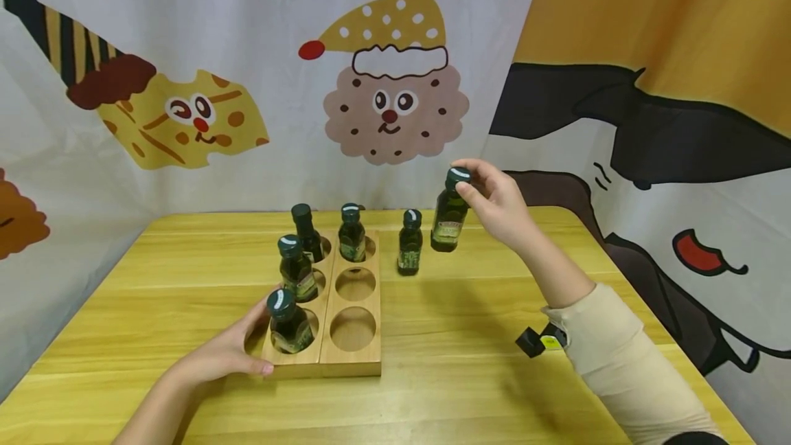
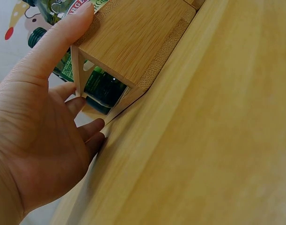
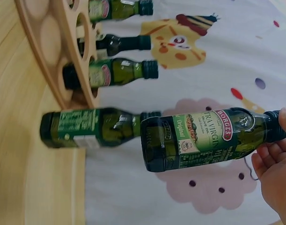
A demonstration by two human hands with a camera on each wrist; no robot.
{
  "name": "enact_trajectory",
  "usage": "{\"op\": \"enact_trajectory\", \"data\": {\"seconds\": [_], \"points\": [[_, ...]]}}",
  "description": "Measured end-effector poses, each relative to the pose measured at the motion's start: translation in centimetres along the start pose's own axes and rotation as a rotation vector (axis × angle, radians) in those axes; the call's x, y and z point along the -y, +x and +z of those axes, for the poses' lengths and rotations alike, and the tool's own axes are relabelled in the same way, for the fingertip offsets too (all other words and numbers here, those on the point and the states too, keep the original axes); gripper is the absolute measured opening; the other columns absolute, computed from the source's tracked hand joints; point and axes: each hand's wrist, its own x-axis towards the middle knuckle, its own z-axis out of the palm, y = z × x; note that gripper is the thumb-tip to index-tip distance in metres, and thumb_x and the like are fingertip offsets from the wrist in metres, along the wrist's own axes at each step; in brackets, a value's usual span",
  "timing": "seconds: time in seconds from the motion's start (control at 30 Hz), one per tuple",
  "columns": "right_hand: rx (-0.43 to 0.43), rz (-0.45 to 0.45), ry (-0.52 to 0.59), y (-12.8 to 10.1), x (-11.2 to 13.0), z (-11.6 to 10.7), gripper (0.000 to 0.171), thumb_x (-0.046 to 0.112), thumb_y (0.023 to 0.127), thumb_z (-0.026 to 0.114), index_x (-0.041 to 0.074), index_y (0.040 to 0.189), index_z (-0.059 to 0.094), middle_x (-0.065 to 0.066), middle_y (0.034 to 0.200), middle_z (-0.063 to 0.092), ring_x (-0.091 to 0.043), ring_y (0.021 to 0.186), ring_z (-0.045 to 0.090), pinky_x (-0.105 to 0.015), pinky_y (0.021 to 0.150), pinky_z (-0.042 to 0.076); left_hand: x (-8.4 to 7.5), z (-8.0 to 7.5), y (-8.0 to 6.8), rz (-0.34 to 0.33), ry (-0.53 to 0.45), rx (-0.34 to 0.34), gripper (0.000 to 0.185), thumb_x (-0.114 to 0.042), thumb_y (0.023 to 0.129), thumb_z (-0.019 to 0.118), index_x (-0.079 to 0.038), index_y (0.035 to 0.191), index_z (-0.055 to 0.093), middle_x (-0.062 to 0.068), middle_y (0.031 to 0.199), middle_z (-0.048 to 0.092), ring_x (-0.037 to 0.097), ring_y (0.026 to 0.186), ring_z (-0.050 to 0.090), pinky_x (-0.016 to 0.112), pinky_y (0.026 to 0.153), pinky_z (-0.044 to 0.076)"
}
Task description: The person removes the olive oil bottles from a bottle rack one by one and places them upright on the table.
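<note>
My right hand (image 1: 497,206) has a small green bottle (image 1: 449,215) pinched by its dark cap, fingers curled round the top, so it hangs clear of the table (image 1: 494,307) with its base free. It's tilted a bit, up near the far right of the table, well apart from the wooden rack (image 1: 346,335). Holding it by the cap leaves the whole body free, and the right wrist view shows the label (image 3: 203,136) fully uncovered.

My left hand (image 1: 225,352) is flat against the near-left corner of the rack, thumb along the front edge, fingers straight — holding nothing, just bracing it against the table. In the left wrist view the fingers (image 2: 89,129) are pressed to the rack's open side, with a bottle visible through the gap.

The rack has two columns of round holes. The left column is full — three bottles, the nearest one (image 1: 288,321) right beside my left hand. The right column only has its far hole filled (image 1: 351,233); the middle hole (image 1: 355,283) and near hole (image 1: 353,328) are bare. One more bottle (image 1: 410,242) stands on the table just right of the rack, between it and the lifted one.

A small black-and-yellow gadget (image 1: 537,342) sits by my right sleeve (image 1: 608,342).
</note>
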Motion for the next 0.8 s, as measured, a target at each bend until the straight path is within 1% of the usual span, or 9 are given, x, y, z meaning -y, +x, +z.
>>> {"op": "enact_trajectory", "data": {"seconds": [0.27,0.5,0.67,0.8], "points": [[0.012,0.029,0.004,0.7,-1.9,-0.6,0.033,0.008,0.099,0.052,-0.001,0.130,0.052,-0.015,0.118,0.059,-0.018,0.101,0.057,-0.021,0.081,0.049,0.1,0.0,0.0,-0.010,0.005,-0.002,0.115,-0.008,0.070,0.081,-0.005,0.154,0.003,0.034,0.149,0.018,0.056,0.133,0.012,0.072,0.099,0.007],[0.021,0.048,0.018,1.0,-3.3,-0.7,0.033,0.010,0.099,0.052,-0.001,0.131,0.052,-0.015,0.117,0.059,-0.018,0.100,0.058,-0.021,0.079,0.050,0.2,-0.1,0.0,-0.008,0.003,0.003,0.115,-0.008,0.070,0.081,-0.005,0.154,0.002,0.033,0.150,0.017,0.055,0.134,0.012,0.072,0.099,0.007],[0.029,0.074,0.010,0.9,-4.3,-0.7,0.034,0.013,0.100,0.051,0.000,0.131,0.051,-0.014,0.116,0.059,-0.019,0.101,0.057,-0.021,0.081,0.049,0.2,-0.1,0.0,-0.008,0.007,0.006,0.115,-0.008,0.071,0.081,-0.006,0.154,0.002,0.033,0.150,0.017,0.055,0.134,0.012,0.073,0.099,0.008],[0.036,0.092,0.026,0.7,-5.1,-0.4,0.034,0.014,0.100,0.052,0.001,0.131,0.051,-0.014,0.117,0.058,-0.020,0.103,0.057,-0.022,0.083,0.049,0.2,-0.2,0.0,0.002,0.005,0.010,0.115,-0.009,0.071,0.080,-0.006,0.154,0.001,0.033,0.150,0.017,0.055,0.134,0.013,0.072,0.099,0.008]]}}
